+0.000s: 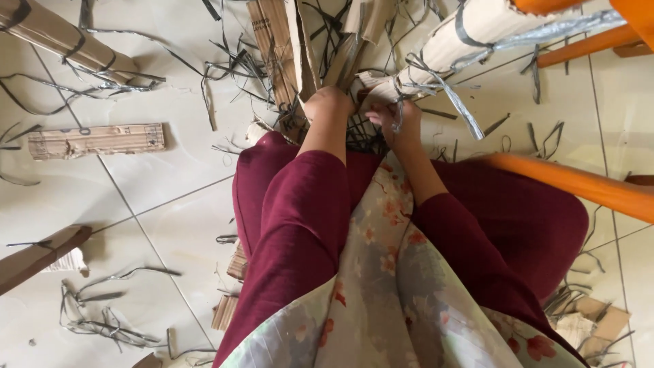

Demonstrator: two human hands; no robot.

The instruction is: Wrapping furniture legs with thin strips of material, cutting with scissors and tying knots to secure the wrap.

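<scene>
At the near end of the strapped cardboard bundle (pixel 470 31), just past my knees, my right hand (pixel 398 123) has its fingers closed around a grey plastic strap (pixel 446 92) that wraps the bundle. My left hand (pixel 328 103) is curled into a fist and presses on the torn cardboard pieces (pixel 300 48) beside it; what it grips, I cannot tell. The bundle leans from the far right down toward my hands. I judge the cardboard light and a little stiff, but easy to tear at the edges. The strap looks thin, smooth and slippery, so better to hold it close to the bundle. Cut straps (pixel 102 320) lie around on the tiled floor (pixel 157 157).
</scene>
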